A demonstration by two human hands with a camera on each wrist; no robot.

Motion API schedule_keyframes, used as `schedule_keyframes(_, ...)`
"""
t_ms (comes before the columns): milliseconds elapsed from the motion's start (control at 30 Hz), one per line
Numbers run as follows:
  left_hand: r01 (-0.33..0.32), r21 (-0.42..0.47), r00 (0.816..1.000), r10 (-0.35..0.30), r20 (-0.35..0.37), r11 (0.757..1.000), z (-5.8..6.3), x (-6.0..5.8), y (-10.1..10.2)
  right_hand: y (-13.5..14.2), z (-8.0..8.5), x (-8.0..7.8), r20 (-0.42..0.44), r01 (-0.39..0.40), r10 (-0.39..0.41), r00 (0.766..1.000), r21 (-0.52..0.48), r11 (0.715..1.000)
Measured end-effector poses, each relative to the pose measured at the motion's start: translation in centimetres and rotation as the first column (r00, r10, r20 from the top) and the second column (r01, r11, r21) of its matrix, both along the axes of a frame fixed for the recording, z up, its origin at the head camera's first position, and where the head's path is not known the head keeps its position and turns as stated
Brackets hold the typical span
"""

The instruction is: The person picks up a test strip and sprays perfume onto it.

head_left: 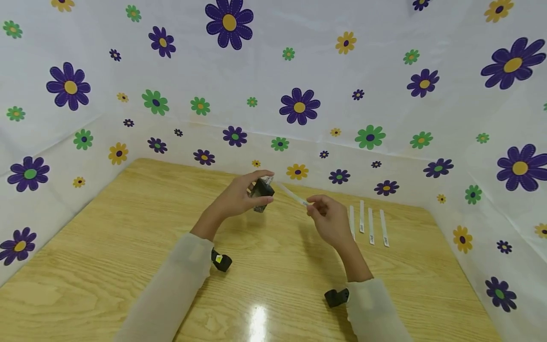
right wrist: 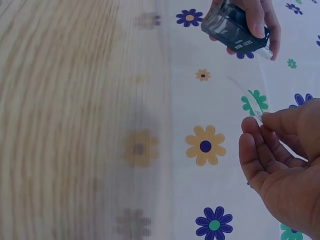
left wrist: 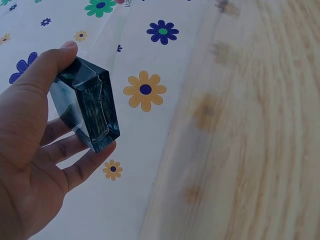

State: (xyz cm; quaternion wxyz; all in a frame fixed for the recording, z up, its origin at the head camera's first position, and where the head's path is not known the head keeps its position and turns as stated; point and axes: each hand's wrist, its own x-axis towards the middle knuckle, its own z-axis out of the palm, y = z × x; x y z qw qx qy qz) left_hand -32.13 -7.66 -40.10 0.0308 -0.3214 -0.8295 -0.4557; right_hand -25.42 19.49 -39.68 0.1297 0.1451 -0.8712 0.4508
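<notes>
My left hand [head_left: 240,194] grips a dark glass perfume bottle [head_left: 261,194] above the table, thumb on one face and fingers round the other side. Its silver spray nozzle tilts toward the right hand, with the index finger at the top. In the left wrist view the thick glass base of the bottle [left wrist: 97,110] faces the camera. My right hand [head_left: 331,219] pinches the printed end of a white paper test strip [head_left: 292,194] between thumb and fingers. The strip's free end points up and left, close to the nozzle. White lettering shows on the bottle [right wrist: 240,30] in the right wrist view.
Several more white paper strips [head_left: 371,226] lie side by side on the wooden table [head_left: 273,266], just right of the right hand. A white flower-print cloth [head_left: 265,76] hangs behind the table and along both sides. Black wrist cameras [head_left: 221,261] are worn on both wrists.
</notes>
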Motion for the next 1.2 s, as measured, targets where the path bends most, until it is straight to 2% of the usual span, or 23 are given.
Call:
schedule_keyframes(367, -0.033, -0.075, 0.999, 0.033, -0.001, 0.997, -0.39, 0.17, 0.49, -0.21, 0.48, 0.27, -0.038, 0.000, 0.001, 0.999, 0.021, 1.000)
schedule_keyframes(667, -0.053, -0.131, 0.998, 0.047, -0.044, 0.990, -0.74, -0.20, 0.61, -0.31, 0.92, 0.33, -0.093, 0.015, -0.011, 0.996, 0.043, 0.999)
schedule_keyframes(867, -0.058, -0.159, 0.997, 0.051, -0.051, 0.986, -0.79, -0.27, 0.86, -0.30, 0.95, 0.48, -0.092, 0.009, -0.005, 0.996, 0.042, 0.999)
schedule_keyframes(1100, -0.093, -0.165, 0.995, 0.088, -0.043, 0.982, -0.94, -0.15, 0.83, -0.29, 0.99, 0.61, -0.072, 0.010, -0.009, 0.997, 0.026, 1.000)
schedule_keyframes(1200, -0.119, -0.174, 0.992, 0.108, -0.067, 0.978, -1.00, -0.10, 0.81, -0.28, 1.01, 0.63, -0.051, 0.008, -0.007, 0.999, 0.012, 1.000)
